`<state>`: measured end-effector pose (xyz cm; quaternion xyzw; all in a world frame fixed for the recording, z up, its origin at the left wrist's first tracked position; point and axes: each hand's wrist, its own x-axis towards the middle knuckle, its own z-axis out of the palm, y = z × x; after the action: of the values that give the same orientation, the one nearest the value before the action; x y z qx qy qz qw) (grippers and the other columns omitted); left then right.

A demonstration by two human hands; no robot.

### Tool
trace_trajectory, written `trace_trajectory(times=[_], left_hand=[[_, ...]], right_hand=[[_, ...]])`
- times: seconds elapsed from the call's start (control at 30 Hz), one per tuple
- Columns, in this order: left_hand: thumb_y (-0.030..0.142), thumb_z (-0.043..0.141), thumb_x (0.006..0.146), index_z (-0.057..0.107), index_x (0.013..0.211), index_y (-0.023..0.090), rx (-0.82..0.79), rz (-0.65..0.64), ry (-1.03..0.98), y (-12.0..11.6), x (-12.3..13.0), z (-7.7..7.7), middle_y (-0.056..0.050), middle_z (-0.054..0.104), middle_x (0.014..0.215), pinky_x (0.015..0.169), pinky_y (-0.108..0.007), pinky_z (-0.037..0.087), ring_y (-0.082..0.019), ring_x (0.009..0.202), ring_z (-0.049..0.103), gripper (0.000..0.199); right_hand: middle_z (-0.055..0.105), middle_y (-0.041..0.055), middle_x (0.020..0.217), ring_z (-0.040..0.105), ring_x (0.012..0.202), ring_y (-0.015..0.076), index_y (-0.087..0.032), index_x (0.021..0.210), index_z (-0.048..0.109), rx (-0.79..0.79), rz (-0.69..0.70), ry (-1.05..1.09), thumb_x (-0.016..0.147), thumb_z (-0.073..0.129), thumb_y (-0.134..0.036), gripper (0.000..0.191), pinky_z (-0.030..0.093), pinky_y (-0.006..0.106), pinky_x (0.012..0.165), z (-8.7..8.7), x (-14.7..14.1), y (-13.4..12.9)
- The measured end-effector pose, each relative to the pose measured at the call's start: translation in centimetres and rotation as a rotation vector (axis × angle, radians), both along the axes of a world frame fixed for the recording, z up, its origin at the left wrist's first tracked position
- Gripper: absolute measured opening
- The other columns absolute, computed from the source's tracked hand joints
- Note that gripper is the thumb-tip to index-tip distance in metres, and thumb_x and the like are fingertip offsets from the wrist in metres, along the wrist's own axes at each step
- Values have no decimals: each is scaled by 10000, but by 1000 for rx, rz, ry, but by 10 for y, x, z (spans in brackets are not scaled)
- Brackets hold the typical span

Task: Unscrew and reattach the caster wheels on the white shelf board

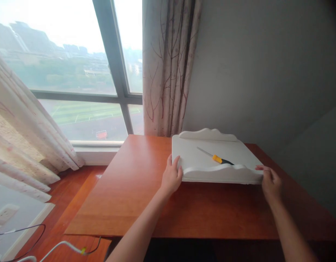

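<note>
White tray (192,151) hides the desk (130,193) beneath it.

Yellow-and-black tool (217,159): handle partly hidden behind front rail (214,173). White board (190,151): underside is hidden. Forearms (143,223), 2: both cut off by bottom edge. Curtains (170,65), 2: upper parts cut off. Distant buildings (98,67): blurred by haze.

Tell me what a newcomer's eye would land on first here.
Probably the white board with wavy rails, over the brown table, held near its front corners by the left hand and right hand. The yellow-and-black tool lying on it stands out sharply against the white. Beyond, on the left, the bright window would likely draw the eye too.
</note>
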<state>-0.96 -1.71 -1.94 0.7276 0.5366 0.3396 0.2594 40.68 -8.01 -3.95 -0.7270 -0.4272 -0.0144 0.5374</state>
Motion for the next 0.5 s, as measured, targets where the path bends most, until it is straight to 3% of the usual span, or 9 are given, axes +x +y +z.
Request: trace_trajectory(times=[0.27,0.5], left_hand=[[279,408,985,432,1494,142,-8,-13,22,13,24,2,-206,251,1606,1149,-440,394,-332,1481,338,528],[279,421,981,441,1481,161,17,-21,-17,19,57,-3,-213,250,1602,1100,-502,437,-377,1427,406,514]], right_hand=[[711,148,1081,633,1054,283,-170,909,663,-10,-90,-16,833,361,-407,391,436,384,952,1,16,3],[706,181,1081,634,1061,306,-191,853,662,-62,-61,-28,809,363,-369,351,451,396,883,9,47,8]])
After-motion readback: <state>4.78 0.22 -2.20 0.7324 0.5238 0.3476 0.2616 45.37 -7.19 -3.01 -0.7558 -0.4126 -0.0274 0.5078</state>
